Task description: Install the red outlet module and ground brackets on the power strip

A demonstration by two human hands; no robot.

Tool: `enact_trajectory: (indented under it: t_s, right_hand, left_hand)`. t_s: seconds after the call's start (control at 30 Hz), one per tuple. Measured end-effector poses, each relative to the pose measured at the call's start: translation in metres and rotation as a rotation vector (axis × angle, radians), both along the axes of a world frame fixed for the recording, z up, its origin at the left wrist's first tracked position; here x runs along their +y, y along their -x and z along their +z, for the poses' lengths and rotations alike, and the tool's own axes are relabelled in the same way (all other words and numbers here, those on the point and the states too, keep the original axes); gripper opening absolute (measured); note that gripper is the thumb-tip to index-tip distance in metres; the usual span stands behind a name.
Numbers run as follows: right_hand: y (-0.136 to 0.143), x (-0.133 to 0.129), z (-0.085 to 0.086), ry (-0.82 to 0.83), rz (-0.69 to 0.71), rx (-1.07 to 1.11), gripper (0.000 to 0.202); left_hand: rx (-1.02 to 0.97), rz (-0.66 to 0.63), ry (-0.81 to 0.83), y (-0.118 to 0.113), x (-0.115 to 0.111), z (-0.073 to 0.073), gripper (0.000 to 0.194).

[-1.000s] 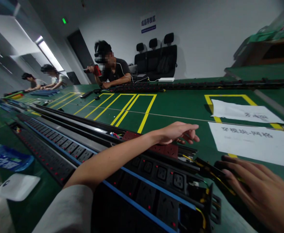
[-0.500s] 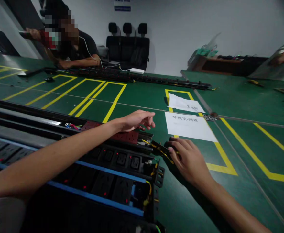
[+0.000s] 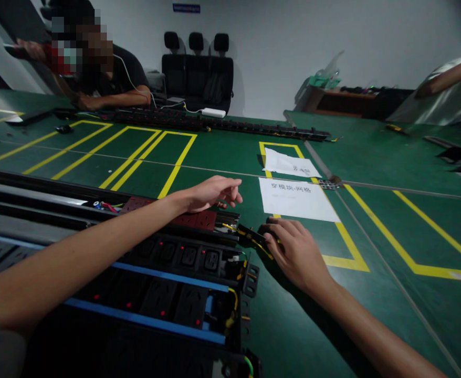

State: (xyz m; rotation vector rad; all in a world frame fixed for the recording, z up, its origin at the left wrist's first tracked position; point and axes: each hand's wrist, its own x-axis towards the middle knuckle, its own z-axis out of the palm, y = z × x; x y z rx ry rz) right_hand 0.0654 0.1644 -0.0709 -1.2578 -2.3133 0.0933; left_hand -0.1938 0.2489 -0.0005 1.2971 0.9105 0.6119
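Note:
My left hand (image 3: pixel 215 193) is over the dark red socket modules (image 3: pixel 201 219) of a long black power strip, its fingers loosely bent and apart with nothing seen in them. Close by, my right hand (image 3: pixel 293 247) is closed on a black end bracket (image 3: pixel 250 234) at the strip's right end; the fingers hide part of it. A yellow wire (image 3: pixel 262 250) runs along the bracket. Nearer to me lie more black power strips with sockets (image 3: pixel 189 255), small red lights and blue edge strips (image 3: pixel 144 319). Metal end plates (image 3: pixel 251 280) cap them.
Two white paper sheets (image 3: pixel 299 199) lie within yellow tape marks (image 3: pixel 348 244) on the green table (image 3: pixel 222 152). Across it lies another long black strip (image 3: pixel 270 128), with a person (image 3: pixel 124 79) behind. Another person's arm (image 3: pixel 457 73) shows at right.
The whole view has shifted a little, so things sit slightly farther left. Both hands keep nearly the same place on the strip. At right, the other person's arm has moved.

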Motion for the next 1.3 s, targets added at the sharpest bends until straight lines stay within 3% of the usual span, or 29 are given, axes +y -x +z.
enact_trajectory:
  t_s: [1.3]
  right_hand:
    - [0.0019, -0.0013, 0.0022, -0.014, -0.005, 0.017, 0.028]
  left_hand:
    - [0.015, 0.0, 0.018, -0.0001, -0.0002, -0.0001, 0.043]
